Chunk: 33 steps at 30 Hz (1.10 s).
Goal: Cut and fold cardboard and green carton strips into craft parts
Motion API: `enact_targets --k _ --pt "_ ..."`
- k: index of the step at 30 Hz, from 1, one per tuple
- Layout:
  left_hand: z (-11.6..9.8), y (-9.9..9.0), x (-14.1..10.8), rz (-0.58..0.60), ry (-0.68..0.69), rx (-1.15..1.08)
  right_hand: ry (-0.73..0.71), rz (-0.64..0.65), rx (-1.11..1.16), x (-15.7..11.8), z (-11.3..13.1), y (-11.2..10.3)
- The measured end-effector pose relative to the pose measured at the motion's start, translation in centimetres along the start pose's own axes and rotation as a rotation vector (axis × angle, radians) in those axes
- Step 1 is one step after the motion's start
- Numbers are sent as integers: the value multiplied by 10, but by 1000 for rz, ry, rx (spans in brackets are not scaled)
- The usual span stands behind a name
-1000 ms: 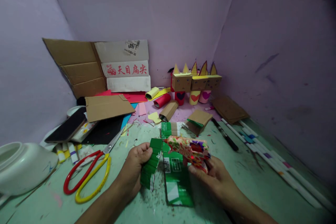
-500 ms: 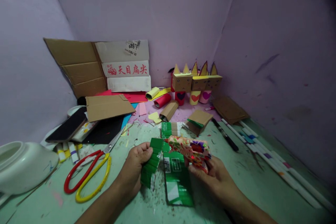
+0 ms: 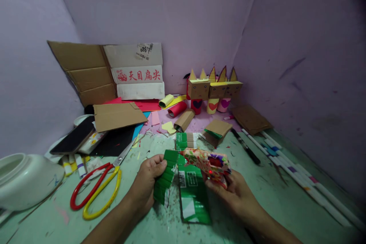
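Observation:
My left hand pinches a folded green cardboard piece by its left side. In my right hand is a flower-patterned glue gun with a small red light; its nozzle points left, close to the upper right edge of the green piece. Below the gun, a flat green printed cardboard panel lies on the green tabletop. Just behind the gun lies a smaller green and brown corrugated strip.
Red-and-yellow scissors, a white bowl and a phone are at left. Cardboard cat figures stand at the back. A black pen-like tool and white sticks lie at right.

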<state>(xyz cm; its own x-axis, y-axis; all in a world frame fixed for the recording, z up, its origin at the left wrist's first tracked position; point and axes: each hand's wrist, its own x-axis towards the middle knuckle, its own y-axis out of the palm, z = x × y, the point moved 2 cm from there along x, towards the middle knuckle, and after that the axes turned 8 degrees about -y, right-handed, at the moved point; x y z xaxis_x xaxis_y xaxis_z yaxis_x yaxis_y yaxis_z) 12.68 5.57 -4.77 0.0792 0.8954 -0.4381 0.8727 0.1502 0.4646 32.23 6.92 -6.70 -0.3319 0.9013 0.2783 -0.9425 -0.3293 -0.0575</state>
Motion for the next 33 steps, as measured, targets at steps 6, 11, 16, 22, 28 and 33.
enact_targets --k 6,11,16,22,28,33 --pt "0 0 0 1 8 3 7 28 -21 0 2 1" --pt "-1 1 0 8 20 4 3 54 -48 -1 4 1" --pt "-1 0 0 15 21 1 23 63 -38 -4 2 2" --pt "-1 -1 1 -3 24 -11 9 88 12 -3 7 3" --pt "-1 -1 1 0 27 -19 32 110 -46 -6 6 3" --pt "-3 0 2 -23 29 -25 34 126 -82 -8 3 3"
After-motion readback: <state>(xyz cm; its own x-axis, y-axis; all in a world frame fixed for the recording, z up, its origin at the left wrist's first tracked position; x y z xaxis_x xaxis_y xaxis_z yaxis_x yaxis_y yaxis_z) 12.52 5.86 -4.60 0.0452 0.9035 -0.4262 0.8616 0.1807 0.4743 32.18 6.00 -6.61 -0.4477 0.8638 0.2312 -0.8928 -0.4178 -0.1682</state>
